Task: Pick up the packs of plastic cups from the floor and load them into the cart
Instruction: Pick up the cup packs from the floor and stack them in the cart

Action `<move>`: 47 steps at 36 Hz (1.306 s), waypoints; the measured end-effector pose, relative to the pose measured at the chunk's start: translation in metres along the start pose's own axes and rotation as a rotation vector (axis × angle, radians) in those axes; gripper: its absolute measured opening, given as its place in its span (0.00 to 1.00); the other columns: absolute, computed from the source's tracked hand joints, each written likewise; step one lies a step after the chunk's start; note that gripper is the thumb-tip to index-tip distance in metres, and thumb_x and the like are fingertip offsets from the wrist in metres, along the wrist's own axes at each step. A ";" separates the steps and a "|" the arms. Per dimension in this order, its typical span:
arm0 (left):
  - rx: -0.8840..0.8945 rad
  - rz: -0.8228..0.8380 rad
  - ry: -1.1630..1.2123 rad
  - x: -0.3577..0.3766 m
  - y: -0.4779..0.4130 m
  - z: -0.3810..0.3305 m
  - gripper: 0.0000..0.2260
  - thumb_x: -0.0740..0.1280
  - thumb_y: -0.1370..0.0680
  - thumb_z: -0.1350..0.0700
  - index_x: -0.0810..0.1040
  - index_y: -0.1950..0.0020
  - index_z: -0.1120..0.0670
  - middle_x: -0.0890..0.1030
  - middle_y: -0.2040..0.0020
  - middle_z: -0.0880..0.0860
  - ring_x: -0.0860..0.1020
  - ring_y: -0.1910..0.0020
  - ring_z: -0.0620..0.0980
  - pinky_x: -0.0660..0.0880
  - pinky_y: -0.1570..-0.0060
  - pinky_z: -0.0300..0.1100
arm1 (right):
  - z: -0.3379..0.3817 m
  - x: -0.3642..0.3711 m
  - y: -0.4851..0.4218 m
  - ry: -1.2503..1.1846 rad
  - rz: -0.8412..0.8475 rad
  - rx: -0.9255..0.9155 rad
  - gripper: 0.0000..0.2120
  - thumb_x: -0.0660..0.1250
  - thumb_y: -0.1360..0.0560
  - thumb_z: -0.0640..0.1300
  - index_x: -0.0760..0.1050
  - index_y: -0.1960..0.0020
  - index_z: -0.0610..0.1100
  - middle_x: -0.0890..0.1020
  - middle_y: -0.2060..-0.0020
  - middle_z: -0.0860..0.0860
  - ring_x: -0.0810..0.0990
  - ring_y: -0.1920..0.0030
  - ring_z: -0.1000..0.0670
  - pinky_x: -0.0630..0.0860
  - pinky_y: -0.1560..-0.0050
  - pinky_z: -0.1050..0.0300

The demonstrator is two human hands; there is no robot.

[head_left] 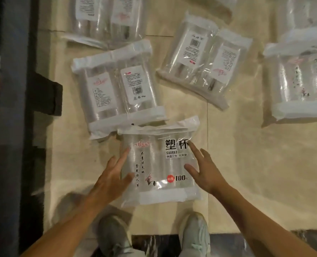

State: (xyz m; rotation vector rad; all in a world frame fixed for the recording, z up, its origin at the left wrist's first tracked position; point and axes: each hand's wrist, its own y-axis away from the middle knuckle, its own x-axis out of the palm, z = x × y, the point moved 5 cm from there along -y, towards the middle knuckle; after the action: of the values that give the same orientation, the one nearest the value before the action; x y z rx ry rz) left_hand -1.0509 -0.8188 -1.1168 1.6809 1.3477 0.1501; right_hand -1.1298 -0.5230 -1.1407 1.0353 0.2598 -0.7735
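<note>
A clear pack of plastic cups [159,164] with black printed characters lies on the tiled floor just ahead of my feet. My left hand [115,173] is at its left edge with fingers straight, touching the wrapper. At the pack's right edge my right hand [204,169] spreads its straight fingers over the wrapper. Neither hand grips anything. Several more packs lie around: one [116,91] just beyond, one [204,60] tilted further right, one [302,78] at the far right, one [107,17] at the top.
A dark upright frame [11,127] runs down the left side, with a black block [48,97] jutting from it. My two grey shoes [194,236] stand at the bottom. Beige floor tiles [246,154] show to the right of the near pack.
</note>
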 end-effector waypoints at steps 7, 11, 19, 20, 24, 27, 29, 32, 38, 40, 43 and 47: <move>-0.018 -0.036 0.052 0.021 -0.006 0.012 0.39 0.68 0.25 0.40 0.42 0.26 0.26 0.68 0.32 0.51 0.75 0.62 0.44 0.75 0.52 0.44 | -0.010 0.017 -0.008 -0.103 -0.059 -0.069 0.34 0.62 0.17 0.55 0.47 0.18 0.62 0.71 0.31 0.48 0.67 0.36 0.57 0.65 0.34 0.56; -0.025 -0.013 0.125 0.002 0.022 -0.010 0.36 0.65 0.27 0.37 0.46 0.25 0.28 0.68 0.31 0.51 0.73 0.41 0.50 0.73 0.40 0.50 | 0.015 -0.009 0.022 -0.117 -0.084 -0.079 0.34 0.64 0.17 0.51 0.49 0.19 0.63 0.68 0.33 0.55 0.65 0.32 0.56 0.65 0.32 0.56; 0.076 -0.098 0.220 -0.108 0.124 -0.124 0.39 0.71 0.24 0.52 0.49 0.27 0.25 0.60 0.27 0.36 0.60 0.27 0.39 0.63 0.27 0.54 | 0.129 -0.137 0.123 -0.133 -0.169 -0.140 0.33 0.64 0.18 0.55 0.50 0.20 0.68 0.68 0.27 0.53 0.62 0.35 0.75 0.68 0.33 0.59; 0.104 -0.103 0.218 -0.129 0.140 -0.144 0.38 0.70 0.23 0.51 0.49 0.27 0.25 0.59 0.26 0.35 0.57 0.26 0.37 0.63 0.27 0.55 | 0.150 -0.159 0.138 -0.139 -0.187 -0.148 0.33 0.64 0.18 0.55 0.50 0.20 0.69 0.68 0.26 0.53 0.63 0.34 0.73 0.68 0.32 0.58; 0.204 -0.166 0.143 -0.222 0.216 -0.235 0.38 0.70 0.23 0.49 0.48 0.27 0.25 0.58 0.24 0.36 0.55 0.24 0.41 0.58 0.25 0.56 | 0.244 -0.256 0.209 -0.150 -0.267 -0.192 0.34 0.65 0.19 0.56 0.50 0.21 0.70 0.67 0.25 0.53 0.64 0.26 0.58 0.64 0.27 0.55; 0.281 -0.233 0.080 -0.294 0.282 -0.308 0.37 0.69 0.23 0.49 0.48 0.25 0.28 0.64 0.27 0.42 0.64 0.29 0.49 0.62 0.27 0.54 | 0.317 -0.326 0.267 -0.176 -0.335 -0.261 0.33 0.65 0.19 0.56 0.52 0.21 0.70 0.67 0.24 0.57 0.62 0.25 0.63 0.61 0.26 0.56; 0.319 -0.288 0.063 -0.337 0.329 -0.352 0.38 0.69 0.23 0.50 0.47 0.25 0.27 0.68 0.35 0.48 0.69 0.36 0.48 0.66 0.31 0.50 | 0.362 -0.367 0.307 -0.205 -0.368 -0.294 0.33 0.65 0.19 0.57 0.52 0.21 0.70 0.65 0.24 0.59 0.59 0.28 0.71 0.59 0.26 0.57; 0.362 -0.377 0.071 -0.391 0.394 -0.407 0.38 0.68 0.22 0.53 0.47 0.26 0.26 0.67 0.40 0.51 0.70 0.46 0.40 0.68 0.46 0.29 | 0.421 -0.418 0.365 -0.247 -0.422 -0.355 0.33 0.66 0.19 0.56 0.52 0.21 0.71 0.61 0.24 0.65 0.56 0.27 0.72 0.57 0.25 0.56; 0.442 -0.516 0.060 -0.469 0.519 -0.475 0.35 0.64 0.24 0.45 0.46 0.27 0.24 0.65 0.46 0.52 0.70 0.53 0.40 0.66 0.56 0.29 | 0.522 -0.492 0.472 -0.231 -0.513 -0.485 0.32 0.66 0.18 0.54 0.53 0.20 0.67 0.56 0.29 0.78 0.58 0.22 0.59 0.59 0.20 0.46; 0.470 -0.565 0.048 -0.491 0.556 -0.486 0.34 0.62 0.26 0.40 0.45 0.29 0.22 0.66 0.44 0.51 0.70 0.54 0.42 0.66 0.55 0.32 | 0.552 -0.510 0.500 -0.207 -0.516 -0.525 0.32 0.65 0.19 0.57 0.54 0.21 0.68 0.61 0.27 0.70 0.60 0.21 0.54 0.62 0.21 0.43; 0.523 -0.610 0.006 -0.523 0.602 -0.492 0.33 0.59 0.29 0.32 0.43 0.29 0.23 0.62 0.27 0.50 0.66 0.35 0.46 0.65 0.37 0.44 | 0.596 -0.529 0.532 -0.182 -0.504 -0.583 0.31 0.65 0.20 0.59 0.55 0.21 0.67 0.68 0.24 0.58 0.64 0.22 0.52 0.65 0.23 0.44; 0.525 -0.688 0.001 -0.558 0.666 -0.500 0.34 0.60 0.28 0.31 0.43 0.29 0.23 0.57 0.22 0.54 0.58 0.24 0.52 0.56 0.27 0.57 | 0.652 -0.541 0.562 -0.233 -0.459 -0.680 0.31 0.67 0.20 0.58 0.59 0.21 0.66 0.65 0.21 0.56 0.65 0.22 0.51 0.65 0.23 0.47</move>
State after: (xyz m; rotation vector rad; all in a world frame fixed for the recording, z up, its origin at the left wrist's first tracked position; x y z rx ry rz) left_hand -1.1038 -0.9494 -0.1242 1.5054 2.0016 -0.6492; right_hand -1.2320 -0.6745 -0.1404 0.2338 0.5254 -1.1054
